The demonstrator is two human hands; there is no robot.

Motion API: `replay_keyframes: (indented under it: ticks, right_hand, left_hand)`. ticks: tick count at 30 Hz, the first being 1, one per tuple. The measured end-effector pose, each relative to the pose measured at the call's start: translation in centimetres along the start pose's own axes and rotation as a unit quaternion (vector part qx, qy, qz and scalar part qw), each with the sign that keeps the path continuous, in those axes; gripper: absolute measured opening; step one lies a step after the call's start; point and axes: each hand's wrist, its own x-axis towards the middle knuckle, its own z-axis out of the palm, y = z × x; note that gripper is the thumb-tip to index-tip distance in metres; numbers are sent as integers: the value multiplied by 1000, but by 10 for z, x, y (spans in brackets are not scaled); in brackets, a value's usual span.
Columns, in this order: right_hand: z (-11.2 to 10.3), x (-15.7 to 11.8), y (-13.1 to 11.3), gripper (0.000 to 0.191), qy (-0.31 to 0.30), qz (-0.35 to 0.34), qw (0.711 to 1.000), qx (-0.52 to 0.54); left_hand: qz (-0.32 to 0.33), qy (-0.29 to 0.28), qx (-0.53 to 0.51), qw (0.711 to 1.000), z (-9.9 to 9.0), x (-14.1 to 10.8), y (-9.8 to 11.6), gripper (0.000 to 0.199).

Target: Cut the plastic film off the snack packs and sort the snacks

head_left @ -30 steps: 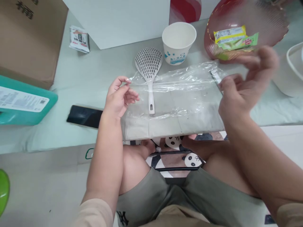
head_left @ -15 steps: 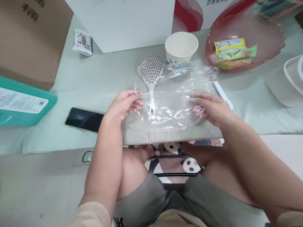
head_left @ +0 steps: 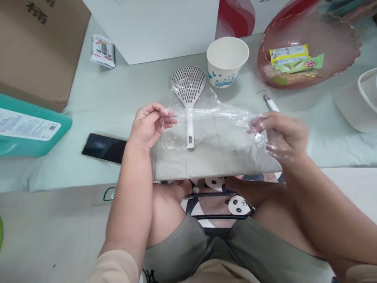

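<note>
1. The right hand [head_left: 285, 135] has moved outward, away from the left hand [head_left: 146, 126], drawing the bag [head_left: 228, 113] from a loose spread into a tighter span; it now looks better stretched out than opened.
2. The left thumb and fingers are close together, pinching film. The right fingers are curled around bunched film, slightly blurred.
3. The bag hangs between the hands near the table's near edge, crossing the skimmer [head_left: 188, 80]; whether the skimmer is under or inside it, I cannot tell.
4. The bag is thin, clear and glossy, with creases along its upper part and crumples by the right hand.
5. The skimmer is pale and smooth, its round head pierced by close-set holes, its slim handle pointing to the table's [head_left: 132, 92] near edge.
6. Farther from that edge stand a tapered, blue-printed cup [head_left: 222, 72] and a ribbed, pinkish, see-through bowl [head_left: 332, 49] with a wavy gold rim.
</note>
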Motion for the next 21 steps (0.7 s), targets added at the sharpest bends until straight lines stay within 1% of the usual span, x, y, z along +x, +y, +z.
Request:
replay_keyframes:
  ticks: [2, 3, 4, 5, 6, 7, 8, 10, 11, 12, 13, 15, 17, 18, 19, 21]
  right_hand:
    - [-1, -3, -3, 24, -18, -83, 994, -69]
    - [0, -3, -3, 26, -24, -111, 989, -91]
    - [1, -4, -1, 26, -27, -117, 987, -105]
    - [3, -4, 1, 24, -23, -108, 988, -106]
    - [6, -4, 3, 19, -10, -83, 992, -91]
    - [8, -3, 6, 17, 8, -42, 997, -61]
    - [12, -2, 8, 27, 25, 9, 999, -21]
    - [17, 0, 11, 63, 44, 111, 991, 56]
    - [19, 1, 11, 75, 44, 150, 984, 81]
    - [21, 3, 12, 79, 38, 179, 979, 92]
    - [21, 4, 12, 77, 34, 197, 975, 91]
    - [20, 5, 11, 58, 39, 206, 975, 71]
    - [17, 4, 10, 35, 61, 190, 979, 40]
    - [16, 4, 9, 26, 74, 181, 980, 32]
    - [15, 3, 8, 22, 88, 174, 980, 34]
    - [15, 2, 4, 23, 116, 159, 978, 65]
  left_hand:
    - [-5, 4, 0, 1000, -1, 2, -1, 18]
    - [-8, 4, 2, 1000, -2, 3, -2, 17]
    - [-12, 3, 4, 1000, -2, 4, -3, 17]
    - [-14, 1, 4, 1000, -3, 6, -4, 16]
    - [-16, 1, -1, 1000, -3, 8, -5, 16]
    - [-17, 1, -10, 1000, -2, 10, -6, 17]
    - [-20, 3, -22, 1000, -1, 12, -6, 21]
    - [-25, 10, -44, 999, 2, 14, -7, 33]
    - [-24, 15, -51, 998, 4, 16, -8, 38]
    - [-18, 21, -56, 998, 6, 17, -8, 42]
    - [-6, 29, -60, 998, 7, 18, -9, 45]
    - [26, 50, -66, 996, 8, 20, -10, 49]
    - [47, 76, -71, 993, 8, 22, -12, 48]
    - [47, 85, -74, 993, 7, 23, -13, 45]
    - [42, 91, -79, 992, 6, 23, -13, 40]
    - [33, 81, -91, 992, 5, 22, -14, 28]
